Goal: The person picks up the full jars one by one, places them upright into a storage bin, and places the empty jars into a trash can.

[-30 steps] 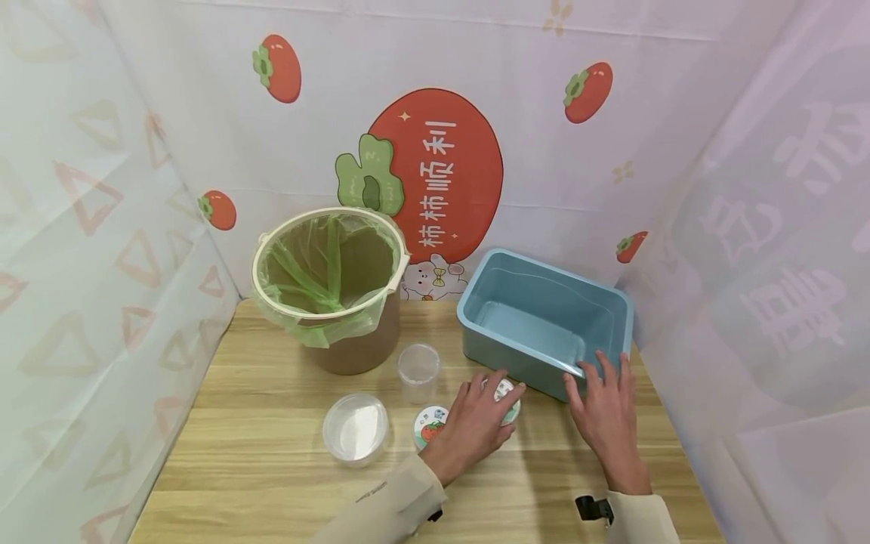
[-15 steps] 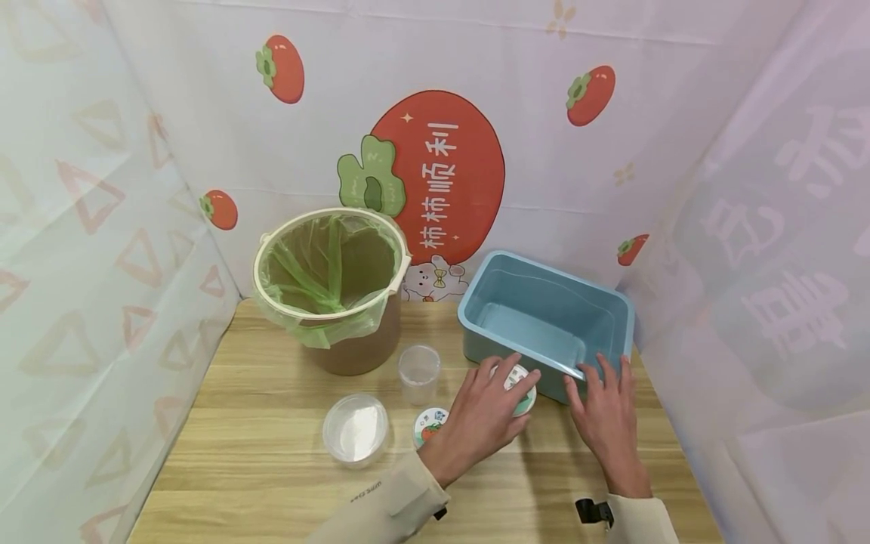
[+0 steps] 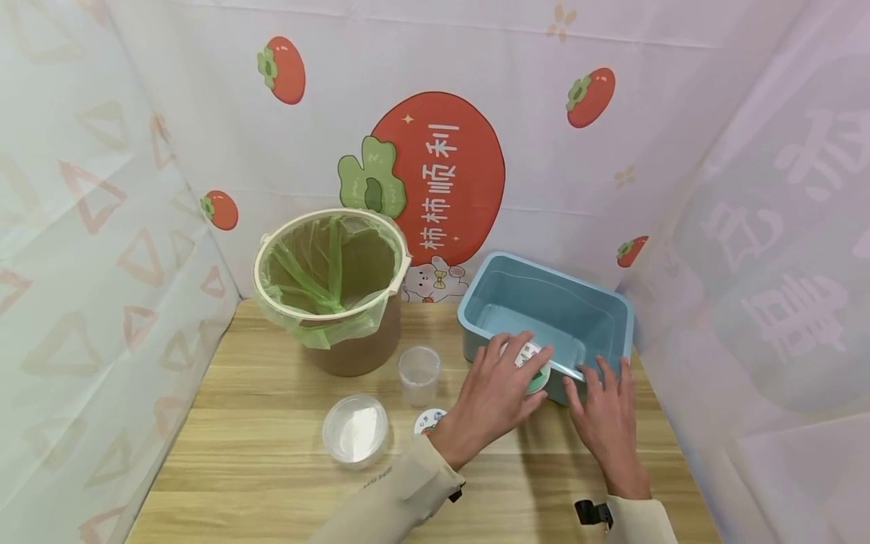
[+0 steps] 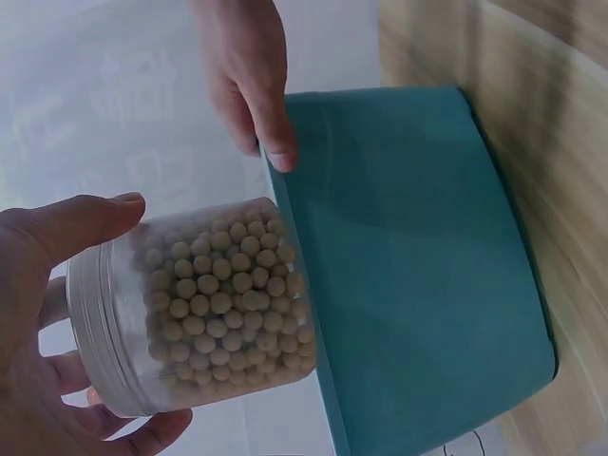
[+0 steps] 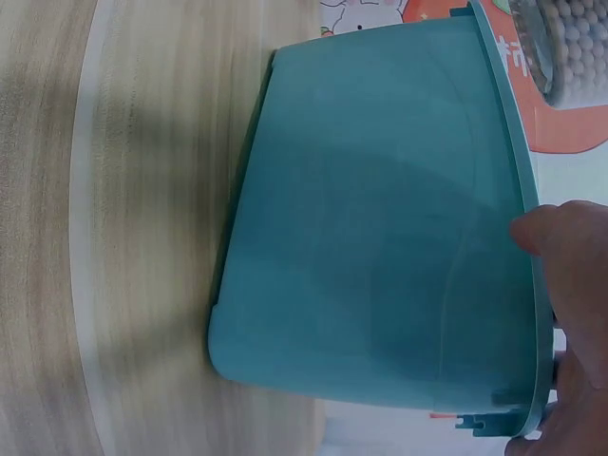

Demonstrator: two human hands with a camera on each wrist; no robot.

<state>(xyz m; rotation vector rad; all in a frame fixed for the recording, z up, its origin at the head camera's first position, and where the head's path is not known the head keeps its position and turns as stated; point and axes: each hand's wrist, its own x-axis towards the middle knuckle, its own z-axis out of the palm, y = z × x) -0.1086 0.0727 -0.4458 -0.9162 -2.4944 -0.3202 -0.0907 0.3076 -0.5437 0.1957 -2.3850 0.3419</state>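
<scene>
My left hand (image 3: 492, 389) grips a clear plastic jar by its lid end, with the thumb on one side and the fingers on the other. Small beige balls fill much of the jar (image 4: 228, 299), and its printed lid (image 3: 532, 364) shows between my fingers. The jar is lifted to the near rim of a blue plastic bin (image 3: 482, 321); whether they touch I cannot tell. My right hand (image 3: 605, 419) holds that rim near its right end, thumb (image 5: 541, 230) outside and fingers over the edge. No contents show on the visible part of the bin's floor.
Left of the bin stands a brown bucket (image 3: 353, 353) lined with a green bag. In front of it are a clear cup (image 3: 418, 374) and a clear round tub (image 3: 356, 431). A tomato-printed lid (image 3: 428, 421) is partly hidden by my left arm. Cloth walls surround the wooden table.
My left hand has raised the jar from beside the bin, moving right and away from me to the rim. The right hand stays on the rim.
</scene>
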